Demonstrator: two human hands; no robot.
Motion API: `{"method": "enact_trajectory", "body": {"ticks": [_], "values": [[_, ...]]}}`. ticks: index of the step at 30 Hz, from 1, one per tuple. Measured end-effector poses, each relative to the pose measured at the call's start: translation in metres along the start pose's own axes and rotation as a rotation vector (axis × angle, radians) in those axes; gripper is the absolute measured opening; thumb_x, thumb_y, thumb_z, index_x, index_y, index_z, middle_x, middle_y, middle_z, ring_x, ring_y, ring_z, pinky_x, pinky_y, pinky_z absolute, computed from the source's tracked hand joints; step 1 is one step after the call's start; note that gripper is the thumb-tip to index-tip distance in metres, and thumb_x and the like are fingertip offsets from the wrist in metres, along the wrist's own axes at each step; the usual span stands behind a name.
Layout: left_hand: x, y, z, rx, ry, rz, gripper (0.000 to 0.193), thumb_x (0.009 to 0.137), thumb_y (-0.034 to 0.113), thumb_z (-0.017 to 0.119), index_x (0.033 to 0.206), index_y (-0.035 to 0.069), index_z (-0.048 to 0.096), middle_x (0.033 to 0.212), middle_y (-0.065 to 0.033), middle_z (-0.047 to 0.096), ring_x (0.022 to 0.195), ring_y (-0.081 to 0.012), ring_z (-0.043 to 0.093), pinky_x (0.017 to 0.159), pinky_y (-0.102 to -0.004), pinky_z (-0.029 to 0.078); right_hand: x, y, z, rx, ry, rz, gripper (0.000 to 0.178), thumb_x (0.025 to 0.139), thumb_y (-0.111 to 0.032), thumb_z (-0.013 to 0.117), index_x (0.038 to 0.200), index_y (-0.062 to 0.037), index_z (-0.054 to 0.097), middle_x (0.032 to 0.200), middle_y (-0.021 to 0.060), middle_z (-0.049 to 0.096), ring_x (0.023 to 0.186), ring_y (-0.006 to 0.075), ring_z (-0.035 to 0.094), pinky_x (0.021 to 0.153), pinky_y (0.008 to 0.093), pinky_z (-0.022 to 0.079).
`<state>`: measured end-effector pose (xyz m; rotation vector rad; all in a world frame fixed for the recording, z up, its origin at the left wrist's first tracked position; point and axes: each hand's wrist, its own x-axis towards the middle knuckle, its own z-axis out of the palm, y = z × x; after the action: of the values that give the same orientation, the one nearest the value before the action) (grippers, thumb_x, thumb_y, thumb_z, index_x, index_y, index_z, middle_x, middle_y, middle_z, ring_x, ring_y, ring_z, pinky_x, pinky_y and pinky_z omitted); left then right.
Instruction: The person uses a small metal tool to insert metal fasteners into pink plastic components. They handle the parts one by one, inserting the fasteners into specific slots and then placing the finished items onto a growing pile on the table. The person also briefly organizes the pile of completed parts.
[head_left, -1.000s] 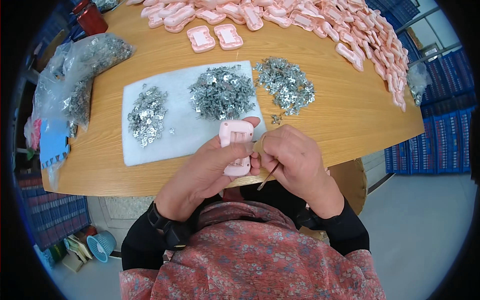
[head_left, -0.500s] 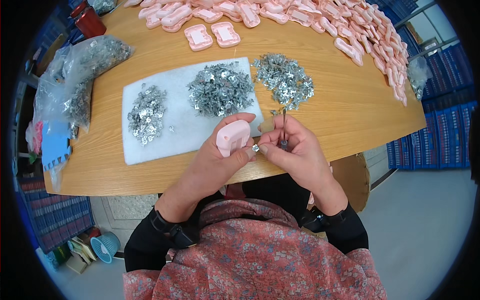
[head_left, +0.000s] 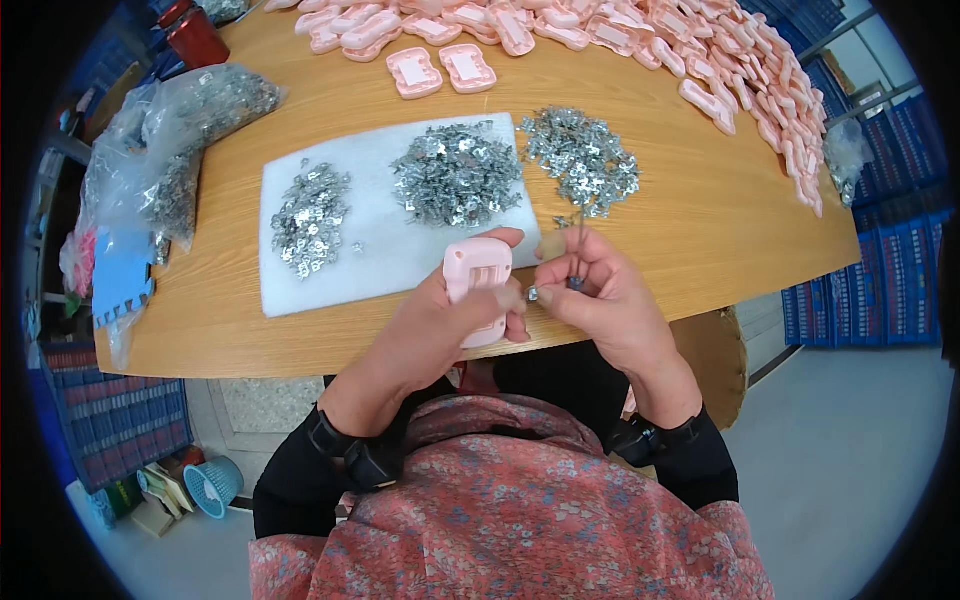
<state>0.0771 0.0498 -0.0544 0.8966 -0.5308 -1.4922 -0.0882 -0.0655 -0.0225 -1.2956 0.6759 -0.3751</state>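
Note:
My left hand [head_left: 425, 315] is closed around a pink plastic casing [head_left: 478, 268], its thumb lying across the slotted middle. Just to the right, thumb and forefinger of my right hand [head_left: 610, 305] pinch a small shiny metal clip [head_left: 532, 295]. A thin metal tool [head_left: 581, 240] with a dark end is also kept in the right hand's fingers; its exact kind is unclear. One right fingertip wears a beige cover [head_left: 551, 245]. Beyond the hands, a white foam sheet [head_left: 375, 270] carries two heaps of metal clips [head_left: 455, 175], and another heap [head_left: 580, 160] lies on the wood.
Many pink casings [head_left: 700, 60] are piled along the table's far and right edge, with two set apart [head_left: 467, 69]. Plastic bags of metal parts [head_left: 180, 150], a red jar [head_left: 193, 35] and a blue foam piece [head_left: 122, 280] stand at the left of the wooden table [head_left: 700, 220].
The pink casing has turned more upright and come lower in my left hand, its slotted side now showing. My right hand has drawn slightly away from it with the clip. The view has shifted a little.

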Motion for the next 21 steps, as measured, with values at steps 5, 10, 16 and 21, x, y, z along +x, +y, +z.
{"method": "enact_trajectory", "body": {"ticks": [5,10,16,21], "values": [[0.001,0.002,-0.013,-0.399,-0.106,-0.105,0.068,0.106,0.055,0.021,0.144,0.003,0.044,0.086,-0.0122,0.064,0.074,-0.0256,0.066,0.069,-0.039,0.058,-0.003,0.0,0.007,-0.078,0.074,-0.165,0.035,0.088,-0.001,0.067,0.12,-0.0026,0.053,0.097,0.0006,0.062,0.087,0.0041,0.056,0.075,0.0194,0.046],[-0.001,-0.002,-0.017,-0.366,-0.127,-0.113,0.071,0.106,0.056,0.014,0.145,0.005,0.043,0.083,-0.0125,0.065,0.068,-0.0269,0.067,0.066,-0.0398,0.059,-0.003,0.003,0.019,-0.135,0.06,-0.354,0.029,0.09,0.003,0.066,0.116,-0.0017,0.053,0.097,0.0007,0.063,0.086,0.0022,0.056,0.073,0.0191,0.046],[-0.005,-0.001,-0.018,-0.338,-0.132,-0.085,0.071,0.106,0.056,0.014,0.145,0.005,0.044,0.085,-0.0124,0.065,0.068,-0.0271,0.067,0.067,-0.0402,0.059,0.004,-0.002,0.032,-0.178,0.028,-0.401,0.023,0.09,0.002,0.067,0.11,-0.0021,0.055,0.097,0.0007,0.063,0.08,0.0021,0.056,0.068,0.0181,0.045],[-0.006,0.002,-0.019,-0.357,-0.109,-0.076,0.072,0.106,0.057,0.014,0.145,0.005,0.044,0.085,-0.0113,0.065,0.068,-0.0258,0.067,0.067,-0.0392,0.059,0.004,0.005,0.029,-0.221,0.024,-0.427,0.023,0.089,0.003,0.067,0.109,-0.0024,0.056,0.094,-0.0005,0.063,0.079,0.0017,0.054,0.065,0.0176,0.042]]}}
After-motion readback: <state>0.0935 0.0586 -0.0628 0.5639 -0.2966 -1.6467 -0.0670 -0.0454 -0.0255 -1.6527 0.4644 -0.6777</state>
